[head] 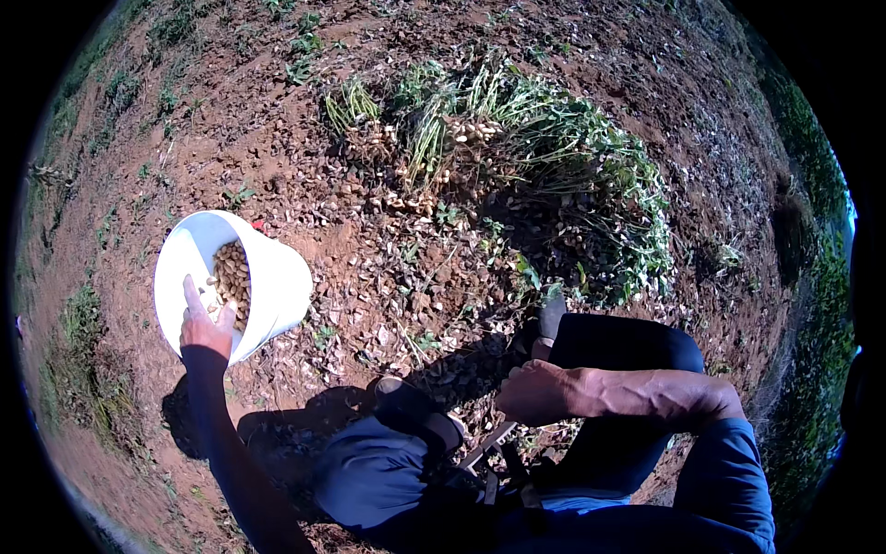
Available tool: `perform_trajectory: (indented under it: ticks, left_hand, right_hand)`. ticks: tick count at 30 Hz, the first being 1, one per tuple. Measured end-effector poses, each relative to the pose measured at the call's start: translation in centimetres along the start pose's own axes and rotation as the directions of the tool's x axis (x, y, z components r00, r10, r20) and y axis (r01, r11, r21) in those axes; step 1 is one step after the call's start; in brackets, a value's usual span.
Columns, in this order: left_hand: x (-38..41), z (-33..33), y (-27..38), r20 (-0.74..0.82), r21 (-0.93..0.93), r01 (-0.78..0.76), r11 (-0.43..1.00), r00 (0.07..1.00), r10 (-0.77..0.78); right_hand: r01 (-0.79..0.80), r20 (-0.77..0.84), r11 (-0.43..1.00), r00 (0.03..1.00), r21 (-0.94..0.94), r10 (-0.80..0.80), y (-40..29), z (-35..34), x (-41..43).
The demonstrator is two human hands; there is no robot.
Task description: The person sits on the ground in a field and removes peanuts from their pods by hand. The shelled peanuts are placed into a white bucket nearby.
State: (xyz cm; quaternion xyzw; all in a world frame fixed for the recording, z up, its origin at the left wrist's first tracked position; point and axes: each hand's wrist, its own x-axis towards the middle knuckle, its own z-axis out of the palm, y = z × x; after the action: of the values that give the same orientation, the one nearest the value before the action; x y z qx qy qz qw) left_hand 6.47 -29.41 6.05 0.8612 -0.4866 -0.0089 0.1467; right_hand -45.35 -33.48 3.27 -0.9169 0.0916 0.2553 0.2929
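A white plastic bucket (280, 287) leans on its side at the left, its mouth facing me. Unshelled peanuts (232, 273) lie inside it. My left hand (208, 325) is at the bucket's mouth, fingers spread, with a few pale peanuts just by the fingertips. My right hand (536, 393) is closed near my right knee, back of the hand up; whether it holds anything is hidden. Uprooted peanut plants (581, 149) lie in a heap ahead, with pods (474, 131) on their roots.
Dry leaves and reddish soil (339, 256) surround the bucket. My bent legs and shoes (394, 395) are at the bottom. A flat strip-like thing (488, 443) shows between my legs. Low weeds (86, 318) grow at the left, and denser green plants (810, 332) at the far right.
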Motion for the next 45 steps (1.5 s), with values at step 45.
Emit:
perform_trajectory:
  ticks: [45]
  left_hand:
    - [1.2, 9.5, 2.2, 0.124, -0.021, 0.025, 0.999, 0.992, -0.022]
  right_hand:
    - [0.304, -0.281, 0.209, 0.218, 0.93, 0.935, 35.8, -4.8, 27.0]
